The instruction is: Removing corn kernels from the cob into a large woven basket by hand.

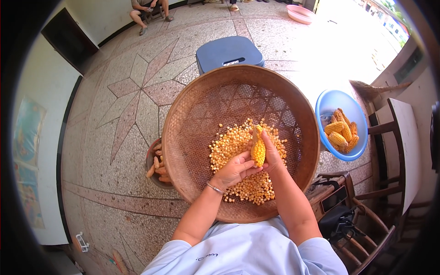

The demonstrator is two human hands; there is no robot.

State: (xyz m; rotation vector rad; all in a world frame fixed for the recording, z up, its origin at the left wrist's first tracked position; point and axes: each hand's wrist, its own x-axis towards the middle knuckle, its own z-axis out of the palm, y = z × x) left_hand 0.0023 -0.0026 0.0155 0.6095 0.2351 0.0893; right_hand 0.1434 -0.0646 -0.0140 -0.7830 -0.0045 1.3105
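Both hands hold one yellow corn cob [259, 151] over a large round woven bamboo sieve [192, 113]. My left hand [235, 169] grips the cob's lower end with its fingers. Along the cob's right side lies my right hand [272, 151], thumb near the upper end. A strip on the cob's upper left looks bare of kernels, while the rest is covered with them. Beneath the hands, loose corn kernels [225, 147] spread in a heap on the sieve's mesh. A bracelet circles my left wrist.
A blue basin [359, 151] with several corn cobs [338, 129] stands at right. Left of the sieve sits a bowl with bare cobs [161, 170]. A blue plastic stool [220, 50] is at the sieve's far edge. A wooden chair [374, 237] stands lower right. A person [141, 13] sits far back.
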